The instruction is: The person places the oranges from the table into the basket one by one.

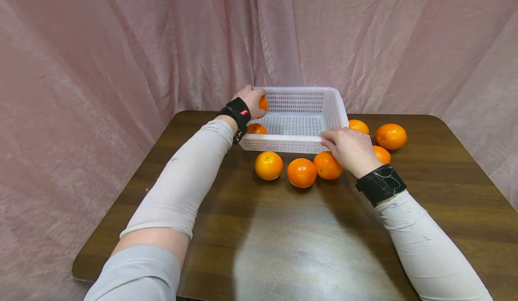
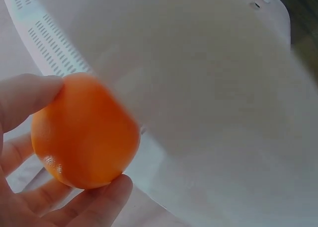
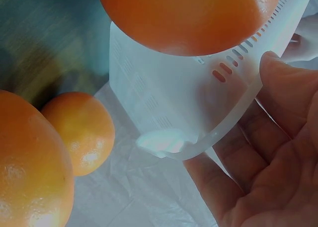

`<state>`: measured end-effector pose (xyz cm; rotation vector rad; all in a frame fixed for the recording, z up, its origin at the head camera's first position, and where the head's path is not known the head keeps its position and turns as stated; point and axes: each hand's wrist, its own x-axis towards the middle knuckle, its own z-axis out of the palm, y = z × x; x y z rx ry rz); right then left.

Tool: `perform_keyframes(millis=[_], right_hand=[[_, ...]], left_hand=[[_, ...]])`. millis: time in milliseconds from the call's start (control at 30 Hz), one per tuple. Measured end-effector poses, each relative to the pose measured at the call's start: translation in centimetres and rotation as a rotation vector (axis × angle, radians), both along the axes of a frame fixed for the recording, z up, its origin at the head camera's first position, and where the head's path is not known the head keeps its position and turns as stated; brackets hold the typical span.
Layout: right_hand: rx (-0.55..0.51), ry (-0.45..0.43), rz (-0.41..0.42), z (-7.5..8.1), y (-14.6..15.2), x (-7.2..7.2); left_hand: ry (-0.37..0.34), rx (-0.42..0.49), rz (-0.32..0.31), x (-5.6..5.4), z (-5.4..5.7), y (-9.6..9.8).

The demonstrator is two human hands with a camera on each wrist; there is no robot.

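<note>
A white perforated plastic basket [image 1: 279, 144] stands toward the far edge of the table. My left hand [image 1: 250, 101] holds an orange [image 2: 87, 132] at the basket's left end, thumb on one side and fingers round the other. Below it, a second orange [image 1: 256, 129] lies inside the basket, partly hidden by the near wall. With thumb and fingers, my right hand [image 1: 352, 149] grips the basket's rim near its front right corner. In the right wrist view, the basket wall [image 3: 144, 88] runs up to those fingers, and a large orange [image 3: 191, 18] overlaps it.
Outside the front wall sit a yellowish orange [image 1: 269, 165], another orange [image 1: 301, 173] and one [image 1: 328, 165] by my right hand. Several more lie right of the basket, including the rightmost orange [image 1: 390, 136]. A pink curtain [image 1: 210, 36] hangs behind the brown wooden table [image 1: 210, 247].
</note>
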<state>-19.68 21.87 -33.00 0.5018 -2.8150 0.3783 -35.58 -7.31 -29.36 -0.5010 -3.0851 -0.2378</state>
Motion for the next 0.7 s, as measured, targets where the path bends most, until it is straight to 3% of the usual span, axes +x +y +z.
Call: perform_keyframes(millis=[67, 167, 267, 400, 700], right_hand=[[-0.001, 0.002, 0.001, 0.0, 0.0, 0.0], [-0.003, 0.0, 0.0, 0.0, 0.0, -0.1], [-0.009, -0.003, 0.002, 0.0, 0.0, 0.0], [-0.011, -0.001, 0.002, -0.2, -0.1, 0.0], [-0.001, 0.023, -0.002, -0.3, -0.1, 0.0]], left_hand=[[-0.006, -0.02, -0.011, 0.0, 0.1, 0.1], [-0.007, -0.029, -0.03, 1.1, 0.9, 0.5], [-0.006, -0.046, -0.033, 1.0, 0.8, 0.7], [-0.029, -0.081, -0.016, -0.9, -0.4, 0.9], [-0.077, -0.097, -0.003, -1.8, -1.2, 1.2]])
